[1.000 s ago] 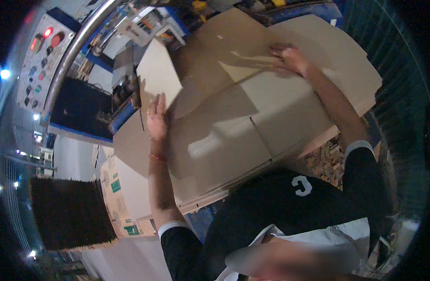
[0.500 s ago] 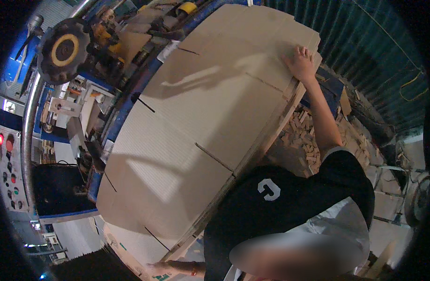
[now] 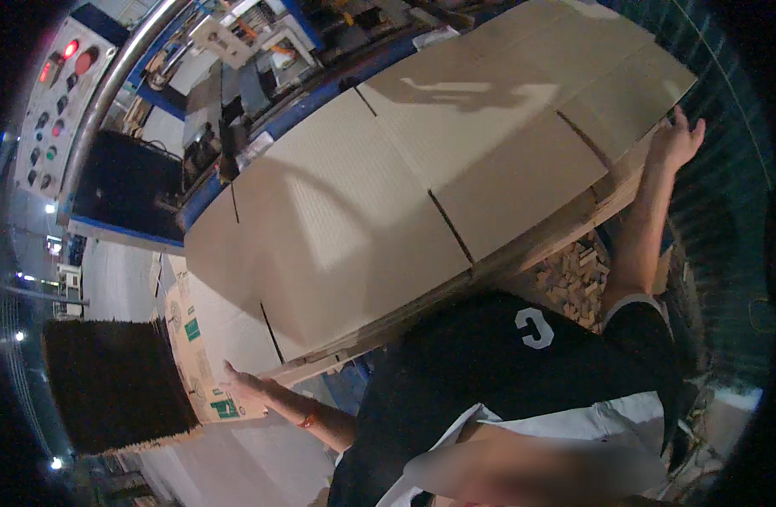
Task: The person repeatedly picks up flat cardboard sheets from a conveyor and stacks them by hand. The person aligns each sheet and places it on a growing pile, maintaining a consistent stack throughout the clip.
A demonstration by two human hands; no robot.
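A large flat tan cardboard blank (image 3: 337,228) with dark cut slots lies in front of me on top of a stack. My right hand (image 3: 678,142) is at its far right corner, fingers apart and pointing up beside the edge. It grips nothing that I can see. My left hand (image 3: 246,385) is by the near left end, next to a printed cardboard sheet (image 3: 198,355) with green marks. Its fingers are stretched out toward that end, and whether they touch the cardboard is hard to make out.
Beyond the blank runs a blue-framed machine (image 3: 299,114) with a metal rail. A control panel (image 3: 62,110) with lit red lamps stands at the far left. A dark, bristly-edged stack (image 3: 113,384) sits at left. Cardboard scraps (image 3: 570,283) litter the floor at right, near a corrugated wall (image 3: 735,127).
My view has turned toward the left end. My right hand has gone from lying on the blank to its outer right corner. My left hand has come further into view at the left end.
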